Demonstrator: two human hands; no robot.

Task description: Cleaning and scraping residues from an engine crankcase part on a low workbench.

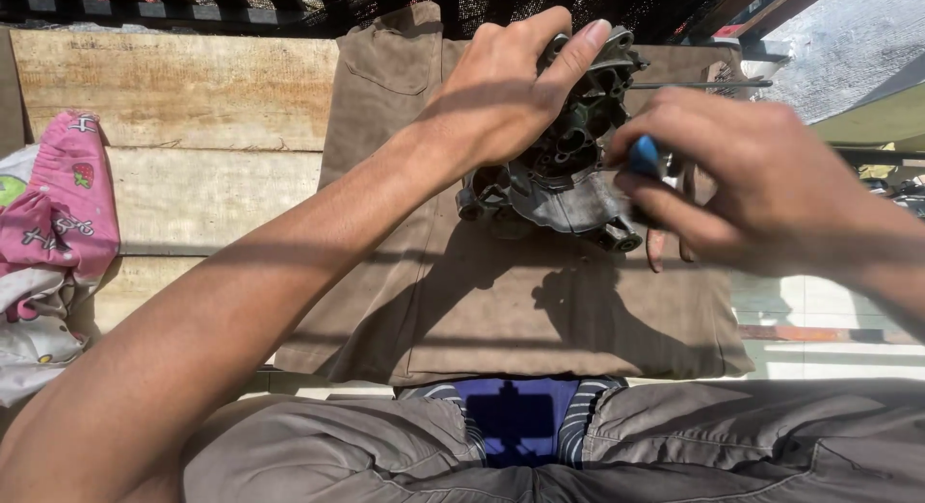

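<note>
Left hand (pixel 501 93) clamps the grimy metal engine part (pixel 559 175) on the brown cloth (pixel 501 301); right hand (pixel 761 180) pinches a blue-handled tool (pixel 644 156), its tip hidden, probably against the part's right side.

The grimy grey cast-metal engine casing (pixel 564 166) looks dull and rough, the blue tool handle (pixel 644 156) glossy like plastic, the brown cloth (pixel 482 301) under them matt and soft, the pale wooden planks (pixel 183 108) coarse and weathered, the pink printed fabric (pixel 58 224) smooth.
</note>
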